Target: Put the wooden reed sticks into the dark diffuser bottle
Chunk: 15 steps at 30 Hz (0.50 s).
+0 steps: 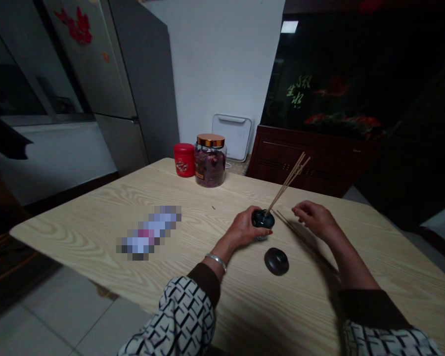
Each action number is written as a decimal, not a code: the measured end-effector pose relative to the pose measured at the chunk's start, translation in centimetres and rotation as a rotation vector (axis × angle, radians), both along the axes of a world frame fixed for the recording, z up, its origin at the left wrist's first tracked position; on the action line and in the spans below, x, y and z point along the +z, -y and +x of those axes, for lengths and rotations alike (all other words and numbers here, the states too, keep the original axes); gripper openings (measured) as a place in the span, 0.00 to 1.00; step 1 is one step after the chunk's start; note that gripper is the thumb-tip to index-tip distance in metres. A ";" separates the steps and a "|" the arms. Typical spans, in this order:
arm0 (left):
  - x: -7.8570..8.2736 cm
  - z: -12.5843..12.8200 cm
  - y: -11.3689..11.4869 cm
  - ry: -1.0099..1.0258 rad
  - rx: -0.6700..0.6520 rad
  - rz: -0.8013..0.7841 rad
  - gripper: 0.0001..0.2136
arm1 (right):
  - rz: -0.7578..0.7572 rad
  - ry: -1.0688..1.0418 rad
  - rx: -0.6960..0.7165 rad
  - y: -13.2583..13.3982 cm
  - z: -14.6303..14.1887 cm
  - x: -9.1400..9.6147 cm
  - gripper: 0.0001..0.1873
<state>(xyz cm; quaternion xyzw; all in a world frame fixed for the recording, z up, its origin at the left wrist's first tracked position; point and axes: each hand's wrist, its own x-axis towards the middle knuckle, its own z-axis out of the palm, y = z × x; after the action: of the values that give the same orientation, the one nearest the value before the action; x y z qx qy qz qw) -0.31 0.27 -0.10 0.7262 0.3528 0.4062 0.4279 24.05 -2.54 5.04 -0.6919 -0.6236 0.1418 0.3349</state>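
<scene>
A light wood table (341, 301) fills the lower view, with a steel fridge (122, 84) beyond it toward 11 o'clock and a dark wood cabinet (292, 168) toward 1 o'clock. A white panel (233, 136) leans against the wall behind the table's far corner.

Near that corner stand a red tin (184, 159) and, just beside it, a glass jar (210, 165) of dried petals with a copper lid. A pixelated, unreadable object (148, 232) lies at 9 o'clock from the hands.

At the table's middle, the left hand (241, 230) wraps around a small dark pot (262, 218), grasping it from the 9 o'clock side. A bundle of thin sticks (289, 180) stands in the pot, tilted toward 1 o'clock. The pot's dark lid (276, 261) rests on the table at 5 o'clock from the pot, apart from it.

The right hand (315, 220) is empty and loosely open, hovering at 3 o'clock from the pot, nearest the leaning sticks and a thin stick (287, 222) on the table. A metal bangle (215, 262) circles the left wrist.
</scene>
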 end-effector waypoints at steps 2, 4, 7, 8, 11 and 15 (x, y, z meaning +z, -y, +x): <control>0.0 0.0 0.0 0.004 -0.002 -0.003 0.34 | -0.178 0.343 -0.022 0.1 1.3 -1.5 0.09; -0.1 0.0 -0.1 0.004 -0.003 -0.001 0.33 | -0.296 0.532 -0.048 0.4 1.8 -2.5 0.09; -0.2 0.1 -0.2 0.007 -0.007 0.001 0.33 | -0.338 0.547 -0.082 0.5 1.7 -3.3 0.09; -0.2 0.1 -0.2 0.009 -0.009 0.000 0.33 | -0.338 0.510 -0.079 0.5 1.7 -3.4 0.09; -0.2 0.1 -0.2 0.003 -0.007 0.001 0.34 | -0.331 0.397 -0.036 0.1 2.0 -3.8 0.06; -0.1 0.1 -0.1 -0.015 0.000 0.016 0.33 | -0.314 0.348 -0.012 -0.2 2.8 -4.3 0.05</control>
<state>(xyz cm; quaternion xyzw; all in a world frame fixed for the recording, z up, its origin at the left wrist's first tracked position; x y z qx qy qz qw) -0.26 0.38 -0.16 0.7326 0.3527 0.4036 0.4195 26.87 -2.36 0.72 -0.7532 -0.6382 0.1136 0.1115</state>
